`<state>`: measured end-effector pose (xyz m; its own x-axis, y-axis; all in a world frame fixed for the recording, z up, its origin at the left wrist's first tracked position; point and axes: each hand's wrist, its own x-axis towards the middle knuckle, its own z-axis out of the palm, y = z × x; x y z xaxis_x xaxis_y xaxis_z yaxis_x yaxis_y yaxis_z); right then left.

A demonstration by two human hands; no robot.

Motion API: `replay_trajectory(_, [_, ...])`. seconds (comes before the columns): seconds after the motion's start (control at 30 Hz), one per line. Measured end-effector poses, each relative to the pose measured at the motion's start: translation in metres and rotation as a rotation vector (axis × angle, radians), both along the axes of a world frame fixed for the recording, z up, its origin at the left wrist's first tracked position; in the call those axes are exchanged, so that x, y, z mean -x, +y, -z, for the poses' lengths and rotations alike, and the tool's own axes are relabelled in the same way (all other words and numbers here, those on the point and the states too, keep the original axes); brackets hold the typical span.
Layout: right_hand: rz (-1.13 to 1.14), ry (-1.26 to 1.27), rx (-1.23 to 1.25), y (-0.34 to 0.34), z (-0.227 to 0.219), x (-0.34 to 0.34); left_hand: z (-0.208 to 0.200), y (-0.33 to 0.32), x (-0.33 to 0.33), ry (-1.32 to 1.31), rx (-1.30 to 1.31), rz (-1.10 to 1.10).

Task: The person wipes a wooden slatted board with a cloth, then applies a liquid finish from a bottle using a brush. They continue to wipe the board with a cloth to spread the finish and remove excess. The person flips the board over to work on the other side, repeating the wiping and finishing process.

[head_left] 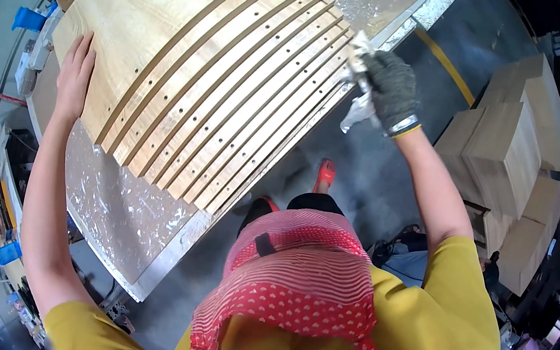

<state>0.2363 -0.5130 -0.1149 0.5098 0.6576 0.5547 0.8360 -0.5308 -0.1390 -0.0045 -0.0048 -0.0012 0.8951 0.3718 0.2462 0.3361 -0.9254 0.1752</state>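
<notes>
Several boards (222, 131) of pale wood lie overlapped in steps on the bench (130, 222), their long curved edges running from lower left to upper right and small dark holes dotting the faces. We see the left hand (74, 83) bare and released, its fingers stretched out flat on the left side of the stack, near the lower corner. The right hand (389, 86), in a dark grey glove with a yellow rim, is closed on a white rag (359, 113) at the far right edge of the boards; it is blurred, so we cannot tell whether the rag touches the wood. White flecks mark the bench's brown top below the stack. To the right we find brown cartons (509, 146) piled on the floor, with a yellow stripe (449, 68) on the ground between them and the bench.
</notes>
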Motion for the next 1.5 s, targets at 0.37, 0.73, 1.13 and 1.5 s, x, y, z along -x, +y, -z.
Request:
replay_trajectory(0.37, [-0.333, 0.178, 0.255, 0.018, -0.007, 0.061, -0.007, -0.007, 0.004, 0.067, 0.047, -0.031])
replay_trajectory(0.73, [-0.211, -0.001, -0.084, -0.008, -0.027, -0.011, -0.008, -0.012, 0.001, 0.108, 0.026, -0.030])
replay_trajectory(1.13, [-0.298, 0.010, -0.056, -0.003, -0.022, -0.016, -0.004, 0.002, 0.009, 0.086, -0.035, 0.008])
replay_trajectory(1.5, [-0.246, 0.156, -0.081, 0.009, 0.008, 0.009, 0.008, 0.012, 0.003, 0.042, -0.133, -0.057])
